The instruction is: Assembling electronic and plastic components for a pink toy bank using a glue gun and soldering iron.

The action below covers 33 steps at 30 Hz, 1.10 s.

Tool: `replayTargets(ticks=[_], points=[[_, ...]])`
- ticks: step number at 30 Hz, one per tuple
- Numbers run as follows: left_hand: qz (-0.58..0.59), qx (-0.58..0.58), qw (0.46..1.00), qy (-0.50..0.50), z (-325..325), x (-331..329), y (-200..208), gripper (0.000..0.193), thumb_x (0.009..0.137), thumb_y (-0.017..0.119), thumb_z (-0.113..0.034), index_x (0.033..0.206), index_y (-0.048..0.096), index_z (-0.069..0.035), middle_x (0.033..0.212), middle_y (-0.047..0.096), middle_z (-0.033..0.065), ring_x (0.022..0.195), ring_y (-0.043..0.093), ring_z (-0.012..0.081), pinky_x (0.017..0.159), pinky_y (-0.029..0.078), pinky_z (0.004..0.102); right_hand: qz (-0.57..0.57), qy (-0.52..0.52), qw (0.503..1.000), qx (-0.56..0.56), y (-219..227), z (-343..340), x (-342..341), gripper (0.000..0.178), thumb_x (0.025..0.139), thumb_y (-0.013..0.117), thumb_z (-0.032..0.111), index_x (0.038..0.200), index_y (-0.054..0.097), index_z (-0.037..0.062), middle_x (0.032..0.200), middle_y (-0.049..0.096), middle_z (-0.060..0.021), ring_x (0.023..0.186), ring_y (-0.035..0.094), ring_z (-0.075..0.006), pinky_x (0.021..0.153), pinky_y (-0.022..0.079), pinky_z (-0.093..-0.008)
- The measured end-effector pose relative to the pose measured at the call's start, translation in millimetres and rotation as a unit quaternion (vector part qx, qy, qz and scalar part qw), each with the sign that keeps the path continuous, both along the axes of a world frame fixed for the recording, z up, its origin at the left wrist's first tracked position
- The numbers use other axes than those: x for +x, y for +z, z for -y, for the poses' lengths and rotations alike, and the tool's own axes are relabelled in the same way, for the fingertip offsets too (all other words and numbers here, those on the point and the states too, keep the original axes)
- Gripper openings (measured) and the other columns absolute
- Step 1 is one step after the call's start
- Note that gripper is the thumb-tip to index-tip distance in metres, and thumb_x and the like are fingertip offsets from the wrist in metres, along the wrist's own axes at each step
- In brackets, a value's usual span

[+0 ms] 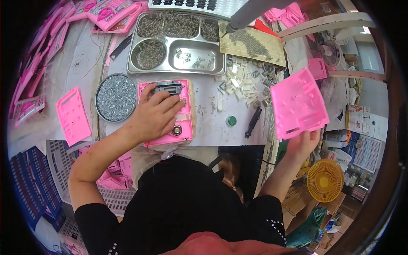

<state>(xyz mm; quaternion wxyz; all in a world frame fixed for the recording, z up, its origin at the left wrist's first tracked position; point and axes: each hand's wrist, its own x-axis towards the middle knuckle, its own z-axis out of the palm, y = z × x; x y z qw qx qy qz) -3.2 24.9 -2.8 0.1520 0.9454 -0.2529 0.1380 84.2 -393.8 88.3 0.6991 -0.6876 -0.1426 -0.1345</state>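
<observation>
My left hand [156,114] lies over a pink plastic housing [186,135] on the worktable, its fingers stretched out and apart. Its fingertips reach a black rectangular part [173,88] set into the upper side of the housing. A small round metal-rimmed part [177,130] sits near the lower right corner, beside the wrist. Off to the right, my right hand [302,146] grips a pink plastic shell [299,104] by its lower edge. That shell is held up, tilted, with its moulded ribs showing. The palm side of my left hand is hidden.
A round dish of small screws [115,97] stands left of the housing, near another pink panel [74,115]. Behind is a metal compartment tray [176,70] of springs. White parts [238,78], a green cap [231,120] and a black tool [253,122] lie rightward. A grey tool arm [250,17] hangs overhead.
</observation>
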Motion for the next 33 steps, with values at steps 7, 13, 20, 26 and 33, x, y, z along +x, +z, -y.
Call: replayTargets(ticks=[7, 13, 20, 26, 33], points=[[0.002, 0.030, 1.000, 0.008, 1, -5, 1, 0.050, 0.084, 0.066, -0.028, 0.130, 0.067, -0.010, 0.127, 0.062, 0.0020, 0.122, 0.052, 0.0207, 0.120, 0.021, 0.0578, -0.086, 0.085, 0.991, 0.062, -19, -60, -30, 0.084, 0.081, 0.089, 0.032, 0.143, 0.046, -0.0062, 0.137, 0.060, -0.0154, 0.123, 0.062, -0.0272, 0.104, 0.051, -0.0408], [0.003, 0.000, 1.000, -0.004, -7, -12, -1, 0.050, 0.082, 0.068, -0.024, 0.129, 0.066, -0.007, 0.134, 0.061, 0.0060, 0.124, 0.054, 0.0254, 0.120, 0.023, 0.0579, -0.129, 0.142, 0.979, 0.075, -12, -78, -24, 0.084, 0.079, 0.090, 0.035, 0.141, 0.051, -0.0063, 0.136, 0.061, -0.0129, 0.126, 0.058, -0.0229, 0.110, 0.043, -0.0378], [-0.024, -0.005, 1.000, -0.015, -9, -12, 4, 0.048, 0.083, 0.069, -0.021, 0.128, 0.066, -0.006, 0.136, 0.062, 0.0068, 0.127, 0.053, 0.0266, 0.119, 0.029, 0.0537, -0.115, 0.157, 0.979, 0.068, -3, -95, -27, 0.087, 0.078, 0.091, 0.035, 0.143, 0.050, -0.0070, 0.137, 0.060, -0.0129, 0.127, 0.058, -0.0229, 0.110, 0.042, -0.0377], [-0.005, -0.086, 0.996, -0.021, -11, -16, 18, 0.051, 0.081, 0.072, -0.019, 0.130, 0.065, -0.005, 0.136, 0.062, 0.0109, 0.125, 0.054, 0.0289, 0.114, 0.036, 0.0542, -0.153, 0.192, 0.966, 0.079, 10, -111, -21, 0.088, 0.078, 0.091, 0.031, 0.144, 0.047, -0.0072, 0.137, 0.060, -0.0132, 0.127, 0.059, -0.0233, 0.110, 0.043, -0.0376], [-0.035, -0.376, 0.918, 0.122, -1, -2, 54, 0.052, 0.088, 0.073, -0.014, 0.136, 0.058, 0.000, 0.129, 0.066, 0.0154, 0.113, 0.064, 0.0264, 0.101, 0.049, 0.0422, -0.037, 0.276, 0.960, -0.035, 27, -220, 1, 0.070, 0.092, 0.076, 0.017, 0.149, 0.041, -0.0021, 0.134, 0.057, -0.0126, 0.117, 0.061, -0.0187, 0.095, 0.052, -0.0323]])
